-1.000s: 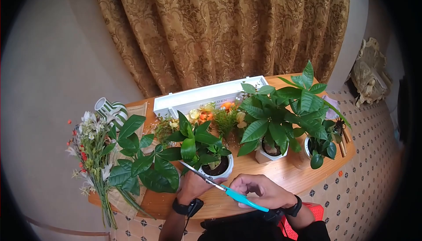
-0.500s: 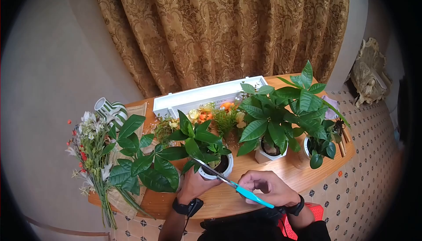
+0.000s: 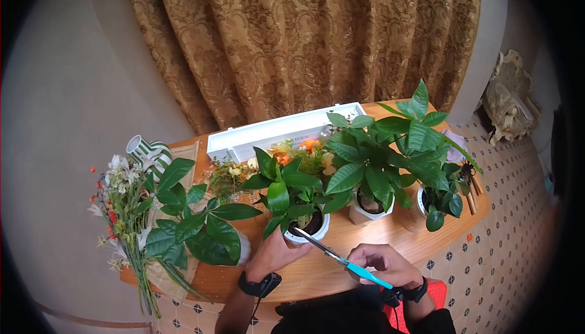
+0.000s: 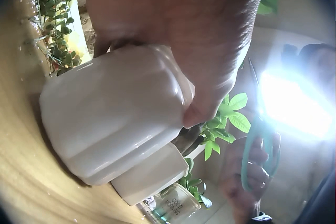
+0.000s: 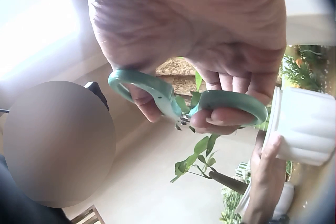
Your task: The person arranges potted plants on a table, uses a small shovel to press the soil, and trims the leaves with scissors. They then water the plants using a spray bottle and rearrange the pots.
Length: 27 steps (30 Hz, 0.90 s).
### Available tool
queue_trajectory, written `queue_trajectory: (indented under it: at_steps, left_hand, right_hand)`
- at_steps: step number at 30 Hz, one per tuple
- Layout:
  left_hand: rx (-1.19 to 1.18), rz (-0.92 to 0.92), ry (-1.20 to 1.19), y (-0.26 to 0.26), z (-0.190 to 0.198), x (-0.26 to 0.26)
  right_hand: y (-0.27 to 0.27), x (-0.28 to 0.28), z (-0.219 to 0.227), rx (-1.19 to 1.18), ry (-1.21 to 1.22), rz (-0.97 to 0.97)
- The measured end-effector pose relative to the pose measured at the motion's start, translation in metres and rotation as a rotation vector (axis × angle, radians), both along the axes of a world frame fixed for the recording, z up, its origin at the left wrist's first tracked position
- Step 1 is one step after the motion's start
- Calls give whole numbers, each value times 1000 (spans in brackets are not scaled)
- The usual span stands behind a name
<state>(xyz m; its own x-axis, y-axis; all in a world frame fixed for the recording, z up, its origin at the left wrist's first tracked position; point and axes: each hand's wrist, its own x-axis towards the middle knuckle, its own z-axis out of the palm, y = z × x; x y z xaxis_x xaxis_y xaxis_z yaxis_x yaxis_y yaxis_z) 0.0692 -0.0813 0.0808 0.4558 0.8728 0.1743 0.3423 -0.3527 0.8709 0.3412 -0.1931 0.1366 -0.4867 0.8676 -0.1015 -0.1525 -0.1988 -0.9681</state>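
Observation:
In the head view my left hand [image 3: 273, 255] grips the side of a fluted white pot [image 3: 325, 223] that holds a small leafy green plant [image 3: 279, 197] in dark soil. The left wrist view shows this pot [image 4: 110, 113] from the side, with the palm and thumb around its rim. My right hand [image 3: 389, 263] holds scissors with turquoise handles [image 3: 370, 275]. Its thumb and fingers pass through the handle loops [image 5: 231, 99] in the right wrist view. The blades point left toward the plant, their tips overlapping the pot's near rim and soil.
Left of the pot stands another potted plant [image 3: 210, 236], beside a bunch of artificial flowers [image 3: 131, 224] and a striped vase [image 3: 149, 154]. More potted plants [image 3: 368, 169] stand on the right. A white planter box [image 3: 286, 133] and orange flowers [image 3: 309, 145] line the back.
The pot in my left hand, with its plant, has shifted to the right. The scissors have moved right, their tips from by the leaves to over the pot's near rim. The head view has tilted slightly.

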Motion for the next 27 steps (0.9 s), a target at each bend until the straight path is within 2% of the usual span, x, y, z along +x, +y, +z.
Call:
queue_trajectory:
  at_steps: [1, 3, 5, 7, 8, 10, 13, 16, 27]
  left_hand:
    - [50, 11, 16, 1, 1, 2]
    - [26, 2, 7, 0, 17, 6]
    - [1, -8, -1, 1, 30, 11]
    - [-207, -60, -150, 4, 35, 14]
    - [-208, -61, -149, 7, 37, 14]
    - [-122, -142, -28, 14, 41, 11]
    - [-91, -134, -83, 17, 29, 10]
    - [-58, -134, 13, 12, 38, 9]
    - [-15, -94, -11, 11, 33, 9]
  right_hand:
    - [-2, -1, -4, 0, -1, -2]
    - [-6, -7, -10, -105, 139, 9]
    - [-6, -9, -16, -128, 175, 29]
    - [-6, -13, -19, -151, 213, 51]
    - [-7, -17, -20, -169, 216, 49]
    - [-6, -22, -20, -187, 219, 46]
    - [-4, -25, -20, -186, 237, 53]
    - [-3, -26, -22, -236, 213, 73]
    - [2, -33, -26, -237, 307, 83]
